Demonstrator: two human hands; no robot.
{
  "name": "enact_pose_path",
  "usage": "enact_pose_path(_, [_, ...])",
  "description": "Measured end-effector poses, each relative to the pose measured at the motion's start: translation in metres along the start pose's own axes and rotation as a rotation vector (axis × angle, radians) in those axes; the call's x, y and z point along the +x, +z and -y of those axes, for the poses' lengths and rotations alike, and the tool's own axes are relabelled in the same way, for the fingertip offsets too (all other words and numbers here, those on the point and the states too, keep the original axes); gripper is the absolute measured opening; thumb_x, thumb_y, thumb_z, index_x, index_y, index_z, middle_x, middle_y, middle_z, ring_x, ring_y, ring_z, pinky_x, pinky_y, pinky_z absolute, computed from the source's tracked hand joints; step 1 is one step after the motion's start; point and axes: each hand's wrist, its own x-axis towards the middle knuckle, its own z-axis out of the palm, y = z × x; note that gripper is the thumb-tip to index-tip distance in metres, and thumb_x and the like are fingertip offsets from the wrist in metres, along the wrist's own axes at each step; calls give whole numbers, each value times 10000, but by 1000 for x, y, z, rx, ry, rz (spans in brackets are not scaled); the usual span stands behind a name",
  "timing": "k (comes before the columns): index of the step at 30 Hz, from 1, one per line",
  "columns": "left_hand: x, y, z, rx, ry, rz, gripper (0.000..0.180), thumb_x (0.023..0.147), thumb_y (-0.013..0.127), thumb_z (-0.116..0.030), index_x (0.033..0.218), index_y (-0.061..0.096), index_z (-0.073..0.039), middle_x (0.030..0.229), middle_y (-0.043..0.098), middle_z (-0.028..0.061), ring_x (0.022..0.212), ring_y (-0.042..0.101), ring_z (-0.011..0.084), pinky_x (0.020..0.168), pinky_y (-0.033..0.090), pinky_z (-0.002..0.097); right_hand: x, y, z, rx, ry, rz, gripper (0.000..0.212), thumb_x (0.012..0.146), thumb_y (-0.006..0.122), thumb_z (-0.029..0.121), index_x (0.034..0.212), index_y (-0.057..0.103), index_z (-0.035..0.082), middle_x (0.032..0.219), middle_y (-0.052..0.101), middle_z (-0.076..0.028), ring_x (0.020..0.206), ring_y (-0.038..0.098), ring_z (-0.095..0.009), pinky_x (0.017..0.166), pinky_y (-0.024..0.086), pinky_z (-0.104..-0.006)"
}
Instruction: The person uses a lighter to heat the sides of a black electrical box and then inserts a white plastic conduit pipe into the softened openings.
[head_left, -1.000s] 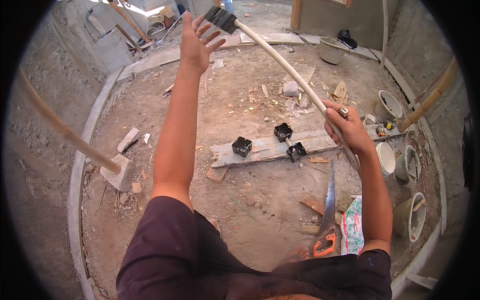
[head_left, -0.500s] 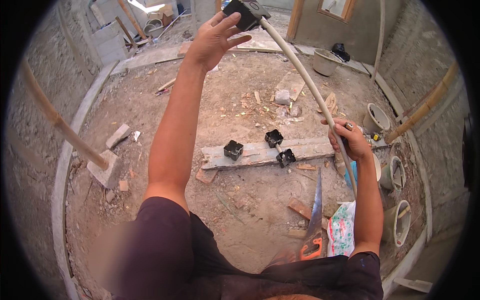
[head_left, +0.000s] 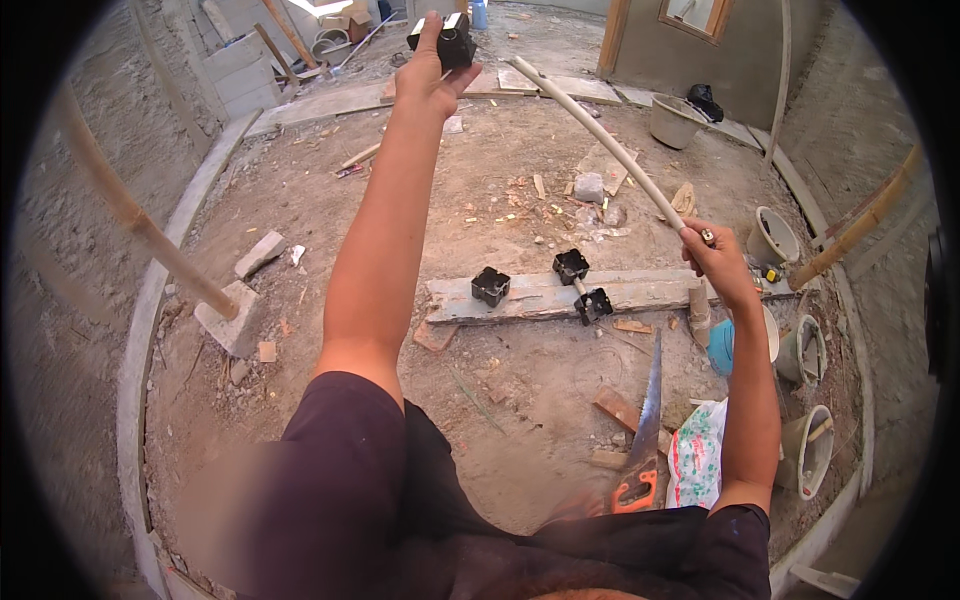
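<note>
My left hand point(head_left: 430, 84), stretched far forward at the top of the view, is closed on a black electrical box point(head_left: 458, 48). In my right hand point(head_left: 718, 258) a long pale conduit pipe point(head_left: 606, 140) is gripped near its lower part. The pipe slants up and left, and its free end stands apart from the box. A small metallic object point(head_left: 708, 237) shows at my right fingers; I cannot tell what it is. Below, on a concrete-crusted plank, lie a single black box point(head_left: 490, 287) and two more black boxes point(head_left: 571, 266) joined by a short pipe.
The plank point(head_left: 530, 300) lies across the dirt floor. A handsaw point(head_left: 640, 450) with an orange handle lies beside a printed plastic bag point(head_left: 697, 455). Several buckets, one a grey tub point(head_left: 677, 122), line the right side. A bamboo prop point(head_left: 150, 225) leans at left.
The box and the pipe's end, together before, are now apart. My left hand has turned and shifted slightly right with the box. The pipe no longer shows below my right hand.
</note>
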Motion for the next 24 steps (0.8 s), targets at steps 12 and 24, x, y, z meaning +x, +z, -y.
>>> enact_pose_path(12, [10,-18,19,335,-71,-87,697,770,788,-561,1165,565,-32,1055,598,171,950,600,322,819,575,510,-1,-49,-168,-420,210,-411,327,946,612,300,1101,700,27,698,664,-118,622,645,-215,609,481,-356])
enact_pose_path(24, [-23,10,26,62,-310,753,733,891,545,-631,1274,571,-7,1291,609,120,827,625,234,582,500,265,-31,2,-226,-789,556,-350,228,861,597,184,1015,713,61,1061,685,-229,1020,638,-435,860,514,-510])
